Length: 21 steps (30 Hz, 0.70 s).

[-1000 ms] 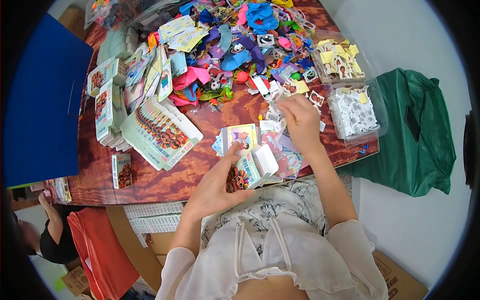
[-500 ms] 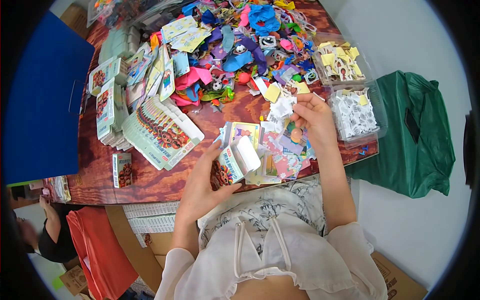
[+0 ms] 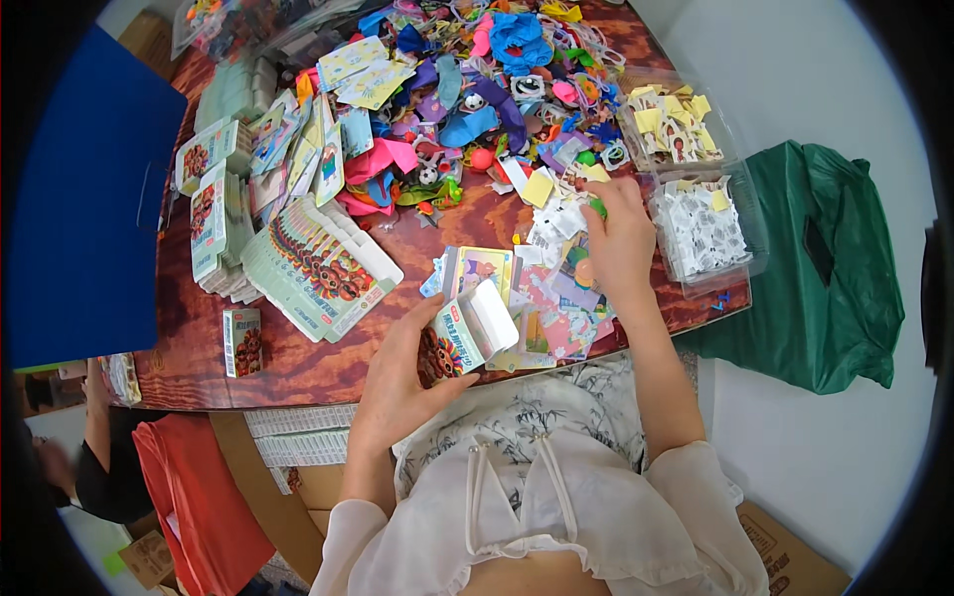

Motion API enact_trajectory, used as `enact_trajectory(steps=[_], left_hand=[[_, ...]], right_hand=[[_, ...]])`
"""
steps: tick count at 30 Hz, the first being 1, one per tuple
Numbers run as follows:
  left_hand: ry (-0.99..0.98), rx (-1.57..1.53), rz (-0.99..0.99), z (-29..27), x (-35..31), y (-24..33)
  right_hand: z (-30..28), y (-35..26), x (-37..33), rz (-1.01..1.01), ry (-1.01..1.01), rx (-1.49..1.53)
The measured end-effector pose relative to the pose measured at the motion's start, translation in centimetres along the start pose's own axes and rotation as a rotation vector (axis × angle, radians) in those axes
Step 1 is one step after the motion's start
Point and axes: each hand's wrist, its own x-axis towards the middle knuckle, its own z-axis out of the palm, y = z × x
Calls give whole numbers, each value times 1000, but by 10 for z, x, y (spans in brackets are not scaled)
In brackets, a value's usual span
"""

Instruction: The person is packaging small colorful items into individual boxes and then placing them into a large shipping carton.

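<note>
My left hand (image 3: 397,372) is wrapped around a small printed carton (image 3: 465,333) with a pale green-white body and a colourful picture. The carton is tilted, its white flap end open toward the right. Over the heap of white cut-out pieces (image 3: 553,230) is my right hand (image 3: 622,238), its fingers bent together. A small green piece (image 3: 597,207) shows at its fingertips; its kind is hard to make out. Between the hands lie patterned cards (image 3: 566,323) and a yellow-framed card (image 3: 483,268), partly behind the carton.
A large heap of colourful small toys and balloons (image 3: 467,124) covers the table's far side. Fanned flat cartons (image 3: 323,268) and a standing carton (image 3: 242,342) lie left. Clear trays hold yellow-and-white pieces (image 3: 676,121) and white pieces (image 3: 701,226). A green bag (image 3: 845,268) hangs right. Another person's arm (image 3: 96,427) shows lower left.
My right hand has turned downward and shifted slightly over the white pieces; a green piece now shows at its fingertips. My left hand keeps the carton in nearly the same place.
</note>
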Motion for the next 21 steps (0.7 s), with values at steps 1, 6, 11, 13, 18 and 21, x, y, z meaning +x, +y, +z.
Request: enact_trajectory(steps=[1, 6, 11, 13, 18, 21], left_hand=[[-2, 0, -8, -1, 0, 2], [-7, 13, 33, 1, 1, 5], [22, -26, 8, 3, -3, -3], [29, -42, 9, 3, -4, -5], [55, -79, 12, 1, -7, -7], [38, -78, -60, -4, -5, -4]], right_hand=[[-2, -9, 1, -30, -43, 24], [24, -29, -9, -175, -239, 43], [38, -31, -11, -162, -265, -13], [33, -32, -10, -128, -235, 52], [2, -25, 1, 401, -303, 794], [-24, -40, 1, 730, -395, 1044]])
